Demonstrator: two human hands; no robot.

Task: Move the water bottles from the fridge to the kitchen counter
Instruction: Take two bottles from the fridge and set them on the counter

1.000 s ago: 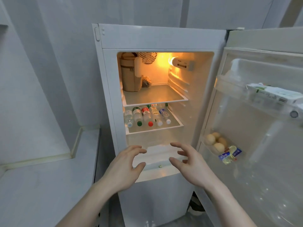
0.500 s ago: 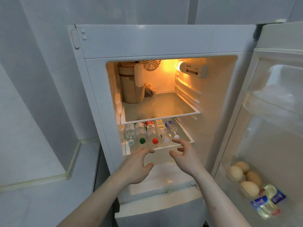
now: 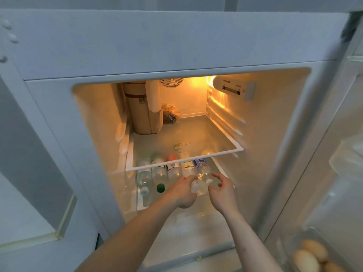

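Since the water bottles (image 3: 160,176) lie side by side on the fridge's lower shelf (image 3: 146,201), caps outward, both hands go in low: left hand (image 3: 181,194) and right hand (image 3: 221,190) loosely spread, seemingly not gripping yet — blurry though.

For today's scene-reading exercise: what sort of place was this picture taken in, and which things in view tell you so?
Most likely a home kitchen. An open fridge fills the view, water bottles lie in a row on its lower shelf, and eggs sit in the door rack. A pale counter runs along the wall at the left.
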